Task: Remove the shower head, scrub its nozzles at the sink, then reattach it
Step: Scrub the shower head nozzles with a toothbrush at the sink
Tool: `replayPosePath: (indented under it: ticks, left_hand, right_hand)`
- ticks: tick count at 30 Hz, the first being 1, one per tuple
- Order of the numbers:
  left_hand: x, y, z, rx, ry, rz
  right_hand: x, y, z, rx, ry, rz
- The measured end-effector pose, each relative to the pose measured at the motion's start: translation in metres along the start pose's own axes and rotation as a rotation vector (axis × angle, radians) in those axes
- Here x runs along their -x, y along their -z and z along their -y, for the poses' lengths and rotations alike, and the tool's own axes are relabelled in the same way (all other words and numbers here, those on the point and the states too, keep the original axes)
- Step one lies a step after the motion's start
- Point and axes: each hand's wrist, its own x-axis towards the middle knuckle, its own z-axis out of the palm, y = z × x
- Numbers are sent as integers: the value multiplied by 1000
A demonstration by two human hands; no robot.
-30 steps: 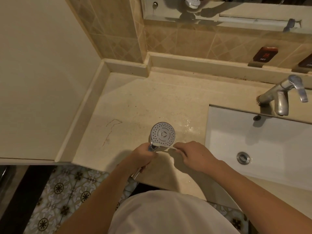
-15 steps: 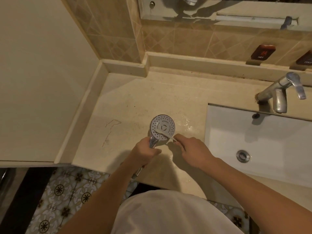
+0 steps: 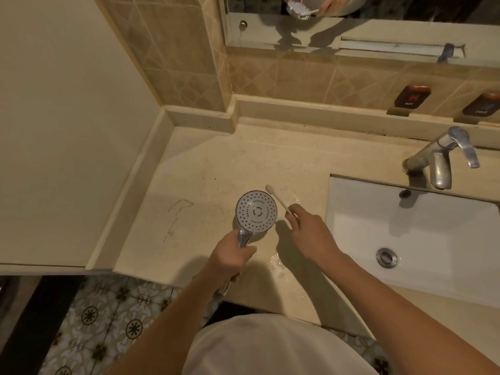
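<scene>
With the left hand (image 3: pixel 230 257) wrapped around the shower head (image 3: pixel 256 211) handle above the wet tabletop (image 3: pixel 216 163) and the right hand (image 3: pixel 308 231) pinching the toothbrush (image 3: pixel 278 199) beside its rim, a wet, loosened grip risks dropping it.

Toothbrush (image 3: pixel 278 199) now off the shower head (image 3: pixel 256 211) face, beside its right rim.

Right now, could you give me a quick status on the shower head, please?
Left hand grips shower head handle, nozzles up. Right hand holds toothbrush, bristles off the face. Nothing in the way.
</scene>
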Motion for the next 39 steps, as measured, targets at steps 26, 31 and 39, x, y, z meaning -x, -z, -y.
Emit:
replayPosePath:
  ticks: [26,31,39]
  left_hand:
    - [0,-3,-13,170,59,80]
    - [0,0,-16,204,91,64]
    - [2,1,-18,139,66,39]
  right_hand:
    - [-4,8,20,76,42,25]
    - [7,-4,27,155,152,125]
    - [13,-9,25,245,217,115]
